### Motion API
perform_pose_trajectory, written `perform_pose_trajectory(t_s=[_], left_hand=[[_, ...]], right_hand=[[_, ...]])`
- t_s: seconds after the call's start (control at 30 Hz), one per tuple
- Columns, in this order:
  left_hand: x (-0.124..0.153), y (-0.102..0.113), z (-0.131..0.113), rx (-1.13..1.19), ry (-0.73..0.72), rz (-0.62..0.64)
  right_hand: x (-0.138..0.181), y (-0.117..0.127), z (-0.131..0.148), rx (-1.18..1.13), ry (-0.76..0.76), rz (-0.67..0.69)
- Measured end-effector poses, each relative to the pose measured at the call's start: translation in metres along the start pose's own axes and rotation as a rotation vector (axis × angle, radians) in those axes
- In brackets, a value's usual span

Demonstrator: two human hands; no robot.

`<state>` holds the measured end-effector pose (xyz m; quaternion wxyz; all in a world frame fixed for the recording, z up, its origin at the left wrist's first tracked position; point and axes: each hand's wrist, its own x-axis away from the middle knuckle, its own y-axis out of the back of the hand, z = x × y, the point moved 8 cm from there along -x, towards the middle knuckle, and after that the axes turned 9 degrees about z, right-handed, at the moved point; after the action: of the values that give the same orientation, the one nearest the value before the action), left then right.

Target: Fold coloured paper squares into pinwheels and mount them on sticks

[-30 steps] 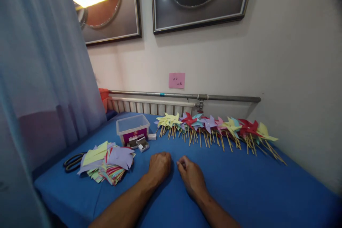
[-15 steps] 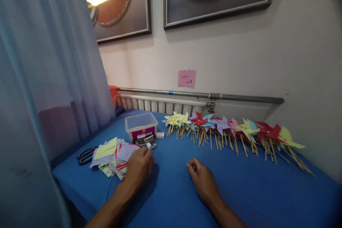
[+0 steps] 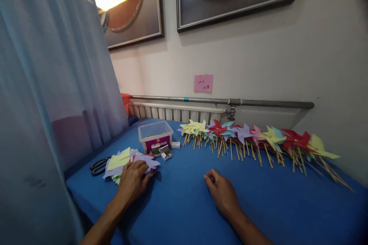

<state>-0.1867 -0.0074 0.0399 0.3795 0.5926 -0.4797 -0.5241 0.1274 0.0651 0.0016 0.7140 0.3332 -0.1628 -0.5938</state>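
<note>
My left hand [image 3: 131,183] lies on top of a loose stack of coloured paper squares [image 3: 120,160] at the left of the blue table [image 3: 184,206]; its fingers curl over the purple top sheets. My right hand [image 3: 222,194] rests on the blue cloth in the middle, fingers curled into a loose fist with nothing visible in it. A long row of finished paper pinwheels on wooden sticks [image 3: 253,139] lies along the far edge by the wall.
A clear plastic box [image 3: 155,136] with small staple boxes [image 3: 165,154] in front of it stands behind the paper stack. Black scissors [image 3: 99,165] lie at the left edge. A curtain [image 3: 48,84] hangs on the left; a radiator and pipe [image 3: 218,102] run along the wall.
My left hand has moved left from the table's middle onto the paper stack. My right hand has stayed roughly where it was. The camera view has shifted slightly left.
</note>
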Motion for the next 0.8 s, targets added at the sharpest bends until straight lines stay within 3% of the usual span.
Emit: perform_pose_trajectory(t_s=[0.17, 0.23, 0.3, 0.4, 0.5, 0.63, 0.8], left_hand=[[-0.003, 0.028, 0.014, 0.25, 0.063, -0.206], [-0.01, 0.041, 0.015, 0.462, 0.112, -0.278], [-0.022, 0.042, 0.009, 0.784, 0.177, -0.27], [-0.05, 0.019, -0.028, 1.403, 0.208, -0.082], [-0.078, -0.008, -0.091, 1.768, 0.154, 0.236], [-0.098, -0.043, -0.161, 1.817, 0.054, 0.585], [-0.097, -0.087, -0.194, 1.742, 0.036, 0.707]], right_hand=[[0.0, 0.0, 0.0, -0.005, 0.002, -0.004], [0.001, 0.0, 0.0, -0.028, -0.009, -0.004], [0.0, 0.0, -0.002, -0.093, -0.017, -0.008], [-0.003, -0.001, -0.007, -0.35, -0.029, -0.014], [-0.006, -0.001, -0.016, -0.77, -0.067, -0.02], [-0.006, 0.003, -0.011, -1.207, -0.051, 0.055], [-0.004, 0.008, -0.007, -1.354, -0.024, 0.101]])
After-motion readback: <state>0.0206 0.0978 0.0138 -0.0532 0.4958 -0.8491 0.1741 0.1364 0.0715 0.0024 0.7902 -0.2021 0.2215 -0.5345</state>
